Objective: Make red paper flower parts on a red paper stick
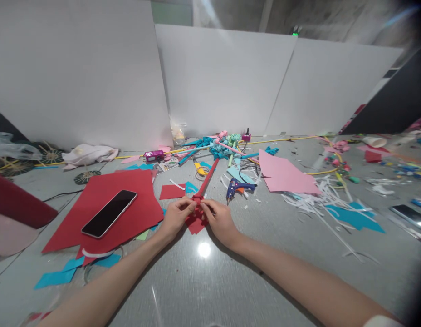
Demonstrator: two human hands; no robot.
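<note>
Both hands meet over a red paper flower whose rolled red stem points away from me. My left hand pinches the left side of its folded head between thumb and fingers. From the right, my right hand pinches the same piece. Red paper pieces spread out just below the fingertips. A small red paper rectangle lies left of the stem. On the right, a blue glue gun rests on the floor.
A black phone lies on large red paper at left. Pink paper and white paper strips are at right. Teal and pink paper flowers pile up ahead, before white panels. A yellow cable runs along them.
</note>
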